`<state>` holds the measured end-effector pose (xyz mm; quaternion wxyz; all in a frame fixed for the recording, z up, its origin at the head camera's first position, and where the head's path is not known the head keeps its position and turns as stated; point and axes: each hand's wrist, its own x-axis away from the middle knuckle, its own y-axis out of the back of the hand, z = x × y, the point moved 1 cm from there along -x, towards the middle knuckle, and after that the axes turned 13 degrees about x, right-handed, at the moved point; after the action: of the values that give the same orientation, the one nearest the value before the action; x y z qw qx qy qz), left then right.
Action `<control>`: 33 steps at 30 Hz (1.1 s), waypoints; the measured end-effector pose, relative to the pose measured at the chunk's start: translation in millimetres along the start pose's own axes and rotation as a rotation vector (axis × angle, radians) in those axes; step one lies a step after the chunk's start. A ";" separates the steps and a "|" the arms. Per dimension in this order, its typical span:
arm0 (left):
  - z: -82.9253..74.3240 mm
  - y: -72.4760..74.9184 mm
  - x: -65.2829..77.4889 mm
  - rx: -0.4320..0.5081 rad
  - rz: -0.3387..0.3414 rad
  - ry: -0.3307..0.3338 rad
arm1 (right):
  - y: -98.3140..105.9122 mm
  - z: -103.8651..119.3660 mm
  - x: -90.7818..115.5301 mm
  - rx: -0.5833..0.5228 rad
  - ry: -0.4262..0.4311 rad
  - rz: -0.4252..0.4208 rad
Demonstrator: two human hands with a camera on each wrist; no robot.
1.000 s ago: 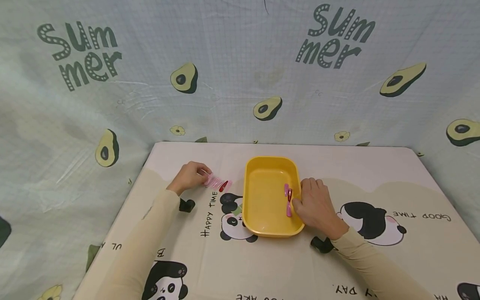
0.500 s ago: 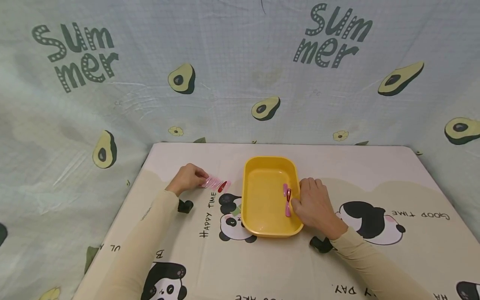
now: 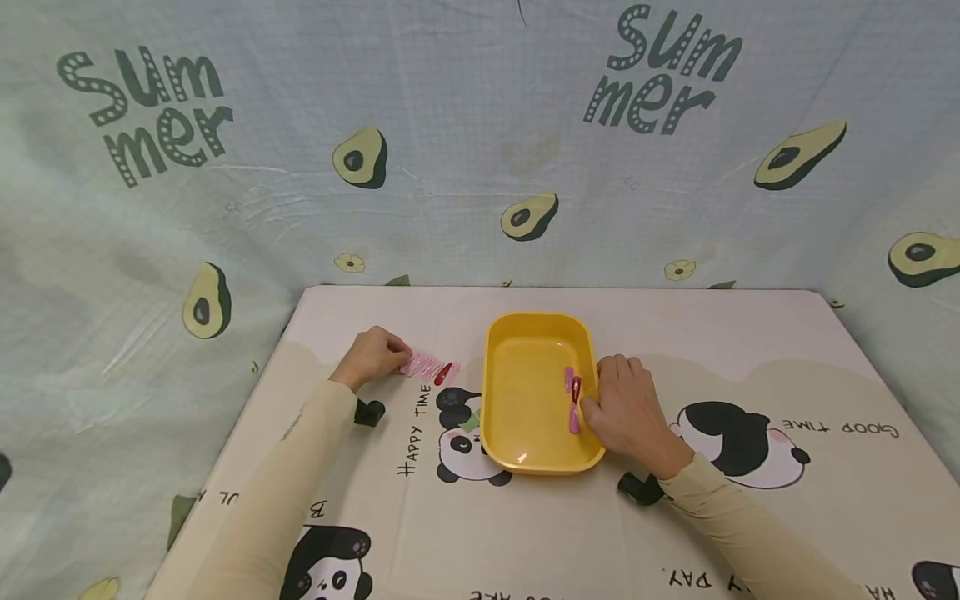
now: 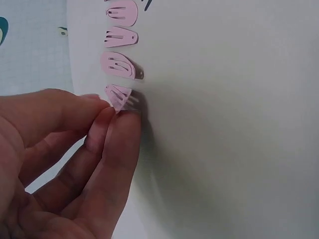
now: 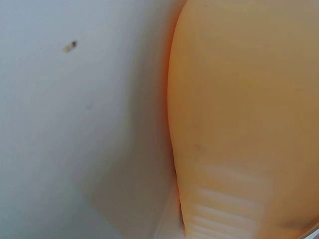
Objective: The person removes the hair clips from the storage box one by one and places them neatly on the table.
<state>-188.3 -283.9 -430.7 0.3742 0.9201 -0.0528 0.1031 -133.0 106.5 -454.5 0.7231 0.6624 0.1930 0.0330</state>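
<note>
Avocado-printed cloth (image 3: 442, 125) fills the upper half of the head view and drops behind a pale table (image 3: 720, 329) printed with pandas, which takes up the lower half. Just below the centre stands a yellow tray (image 3: 521, 392); two pink clips (image 3: 574, 419) and a red clip (image 3: 576, 388) lie in it along its right wall.

Left of the tray, apart from it, a row of pink clips (image 4: 119, 37) runs across the table, with another red clip (image 3: 443, 373) near its right end. Over the row's left end is the left hand (image 3: 371, 357), its grip pinching the last pink clip (image 4: 118, 94) between thumb and fingertips, at centre left of the left wrist view; that clip sits tilted. On the tray's right rim the right hand (image 3: 637, 415) grips, thumb over the edge. Its own wrist view shows only the tray's side, not the fingers.

Over the last second the left hand has slipped slightly left along the row, while the right hand and the tray's contents look unchanged. That suggests the work is at the row's left end, with the tray merely steadied. Whether the pinched clip fully touches the table I cannot tell.
</note>
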 end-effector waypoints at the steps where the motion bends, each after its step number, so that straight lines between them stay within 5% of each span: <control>1: -0.4 0.3 0.7 -0.003 -0.002 0.004 | 0.2 0.0 0.0 0.000 0.000 -0.001; 9: -3.5 3.5 5.5 -0.017 -0.010 0.025 | 0.7 0.2 0.3 0.003 0.000 0.000; 19: -17.8 10.5 9.5 -0.010 -0.028 -0.064 | 1.3 0.6 1.2 0.010 0.005 -0.011; 33: -62.6 4.6 13.7 0.053 -0.019 -0.145 | 1.2 -0.1 2.3 0.000 0.002 -0.010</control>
<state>-185.2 -243.6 -380.7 0.3460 0.9351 -0.0685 0.0341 -130.6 107.5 -453.9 0.7231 0.6615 0.1969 0.0301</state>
